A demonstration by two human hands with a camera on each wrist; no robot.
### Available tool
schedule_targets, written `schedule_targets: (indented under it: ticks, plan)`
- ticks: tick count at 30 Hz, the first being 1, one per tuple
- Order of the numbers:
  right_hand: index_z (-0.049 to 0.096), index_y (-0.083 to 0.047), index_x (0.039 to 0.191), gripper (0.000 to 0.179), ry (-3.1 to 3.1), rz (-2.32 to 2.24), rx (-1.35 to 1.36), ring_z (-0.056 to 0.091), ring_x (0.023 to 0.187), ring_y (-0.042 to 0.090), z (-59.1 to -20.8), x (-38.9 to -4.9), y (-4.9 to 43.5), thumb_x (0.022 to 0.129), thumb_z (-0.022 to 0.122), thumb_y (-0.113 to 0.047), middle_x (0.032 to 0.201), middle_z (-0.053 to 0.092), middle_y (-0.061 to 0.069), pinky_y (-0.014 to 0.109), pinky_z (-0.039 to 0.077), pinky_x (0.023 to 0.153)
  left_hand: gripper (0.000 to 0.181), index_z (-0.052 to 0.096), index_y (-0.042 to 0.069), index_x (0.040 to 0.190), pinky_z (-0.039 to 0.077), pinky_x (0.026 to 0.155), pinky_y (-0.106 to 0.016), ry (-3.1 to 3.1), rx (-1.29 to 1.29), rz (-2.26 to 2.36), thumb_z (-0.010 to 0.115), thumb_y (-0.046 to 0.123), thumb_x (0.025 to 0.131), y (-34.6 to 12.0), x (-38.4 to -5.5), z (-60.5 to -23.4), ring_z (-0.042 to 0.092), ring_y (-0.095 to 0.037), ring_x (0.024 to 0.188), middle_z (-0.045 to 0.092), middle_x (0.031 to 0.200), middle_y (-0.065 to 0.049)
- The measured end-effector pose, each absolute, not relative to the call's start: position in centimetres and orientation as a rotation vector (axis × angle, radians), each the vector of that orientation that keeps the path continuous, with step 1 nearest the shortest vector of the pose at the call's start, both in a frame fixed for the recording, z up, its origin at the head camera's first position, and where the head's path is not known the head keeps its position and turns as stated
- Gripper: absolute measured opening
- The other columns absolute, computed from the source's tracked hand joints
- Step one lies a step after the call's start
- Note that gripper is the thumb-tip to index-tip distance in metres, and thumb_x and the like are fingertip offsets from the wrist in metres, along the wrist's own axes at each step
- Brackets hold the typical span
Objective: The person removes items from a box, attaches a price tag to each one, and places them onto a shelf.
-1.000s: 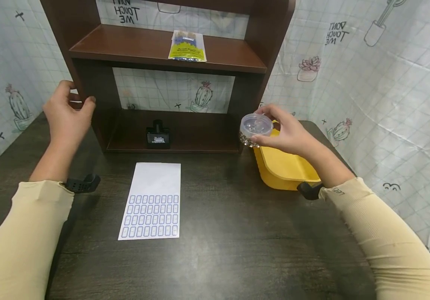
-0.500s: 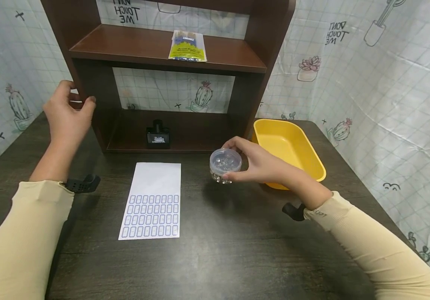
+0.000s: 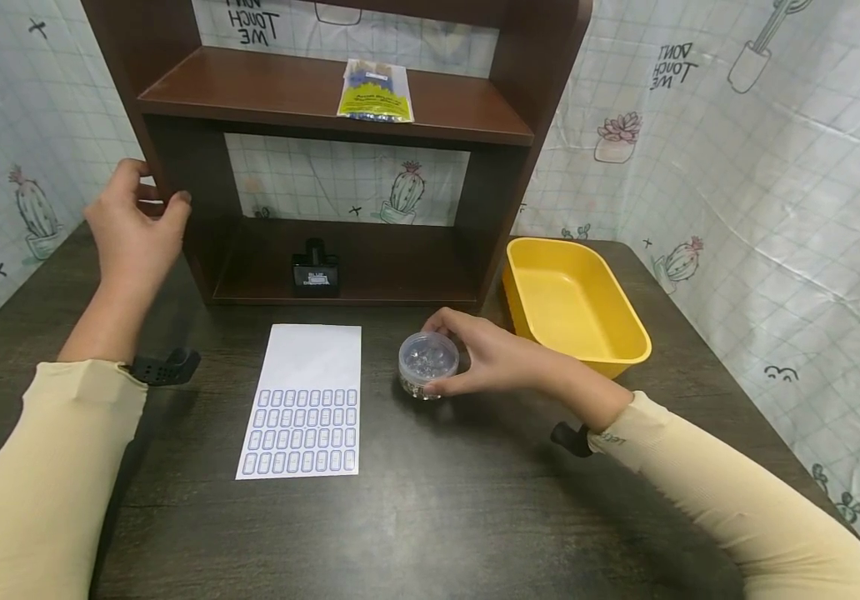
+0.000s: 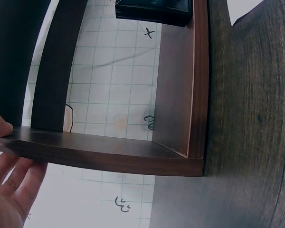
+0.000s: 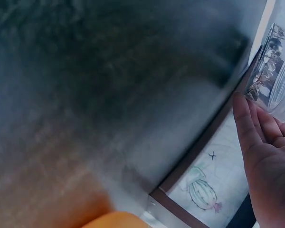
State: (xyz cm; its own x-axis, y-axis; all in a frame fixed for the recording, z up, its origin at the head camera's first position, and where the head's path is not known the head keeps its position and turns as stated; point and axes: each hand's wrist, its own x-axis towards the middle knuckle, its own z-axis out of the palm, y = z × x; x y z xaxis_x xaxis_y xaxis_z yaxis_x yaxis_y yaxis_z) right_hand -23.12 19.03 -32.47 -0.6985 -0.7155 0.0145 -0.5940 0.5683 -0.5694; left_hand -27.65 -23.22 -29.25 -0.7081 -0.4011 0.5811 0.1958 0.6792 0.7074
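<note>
My right hand point(image 3: 497, 354) holds a small round clear plastic jar point(image 3: 428, 364) by its side, thumb in front and fingers behind. The jar has a translucent lid and small shiny pieces inside, which also show in the right wrist view, where the jar point(image 5: 273, 71) is at the upper right. It is close over the table, right of the sheet of labels. My left hand point(image 3: 137, 221) grips the left side panel of a dark brown wooden shelf point(image 3: 197, 208). In the left wrist view the thumb is on one face of that panel and the fingers point(image 4: 26, 178) on the other.
A white sheet with rows of blue-outlined labels point(image 3: 302, 408) lies on the dark table point(image 3: 430, 517). A black bottle point(image 3: 315, 271) stands on the lower shelf, a yellow-green packet point(image 3: 375, 93) on the upper one. At the right is a yellow tray point(image 3: 576, 308).
My right hand has carried the jar from over the yellow tray leftward and toward the front, down near the table beside the label sheet. My left hand has stayed on the shelf.
</note>
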Motion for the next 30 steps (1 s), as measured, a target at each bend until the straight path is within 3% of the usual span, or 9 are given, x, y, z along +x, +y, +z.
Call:
schedule_targets:
  ticks: [13, 20, 26, 30]
  plan:
    - [0.051, -0.012, 0.138, 0.074, 2.559, -0.711, -1.078, 0.064, 0.11, 0.017, -33.24, -23.23, 18.39, 0.082, 0.09, -0.039, 0.127, 0.066, 0.005, 0.033, 0.057, 0.097, 0.034, 0.066, 0.009, 0.129, 0.036, 0.068, -0.004, -2.134, 0.172, -1.018, 0.063, 0.024, 0.099, -23.09, -27.61, -29.18, 0.042, 0.025, 0.069, 0.074, 0.11, -0.017]
    - [0.051, -0.01, 0.136, 0.072, 2.57, -0.685, -1.075, 0.065, 0.108, 0.017, -33.04, -23.43, 18.48, 0.081, 0.09, -0.035, 0.121, 0.068, 0.006, 0.034, 0.057, 0.097, 0.034, 0.066, 0.009, 0.13, 0.035, 0.068, -0.004, -2.145, 0.168, -1.006, 0.061, 0.025, 0.1, -23.06, -27.58, -29.12, 0.041, 0.025, 0.07, 0.075, 0.113, -0.018]
    - [0.051, -0.007, 0.136, 0.072, 2.557, -0.708, -1.084, 0.064, 0.107, 0.018, -33.06, -23.47, 18.56, 0.082, 0.09, -0.035, 0.121, 0.068, 0.007, 0.036, 0.056, 0.098, 0.032, 0.066, 0.009, 0.127, 0.036, 0.068, -0.006, -2.129, 0.162, -1.02, 0.062, 0.024, 0.1, -22.88, -27.46, -29.07, 0.043, 0.025, 0.069, 0.07, 0.095, -0.002]
    - [0.051, -0.007, 0.137, 0.073, 2.546, -0.73, -1.077, 0.063, 0.109, 0.019, -33.21, -23.41, 18.66, 0.082, 0.09, -0.033, 0.123, 0.066, 0.008, 0.037, 0.056, 0.099, 0.034, 0.065, 0.007, 0.129, 0.035, 0.068, -0.008, -2.171, 0.147, -1.006, 0.059, 0.026, 0.102, -22.89, -26.99, -29.34, 0.042, 0.023, 0.07, 0.075, 0.102, -0.012]
